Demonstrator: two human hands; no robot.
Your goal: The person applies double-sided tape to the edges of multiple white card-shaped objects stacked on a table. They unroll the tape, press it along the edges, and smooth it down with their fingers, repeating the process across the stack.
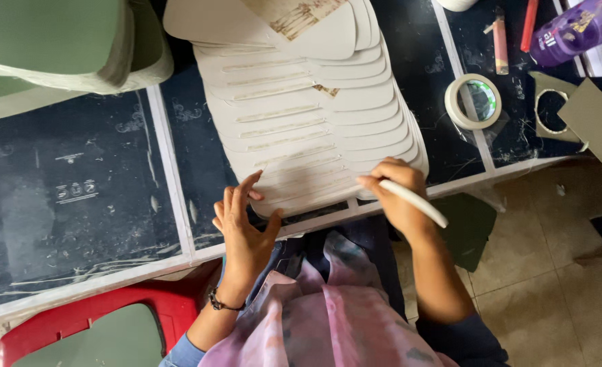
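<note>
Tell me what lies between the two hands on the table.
In the head view, the near end of the fanned cream sheets lies between left hand and right hand.

I read the fanned stack of flat pieces point(314, 122) as cream-white, each with a paler tan strip across it. Landmark for the rest: that stack. Under it, the table point(77, 183) is dark navy with white scuffs and white border lines. Right of the stack: tape roll point(472, 102), off-white ring. Further right, a purple bottle point(576, 27) and grey-green card point(596, 122). Left of the stack: sage-green pads point(49, 41). Below it: white stick point(409, 200), pink tie-dye shirt point(328, 319), red stool point(90, 319).
</note>
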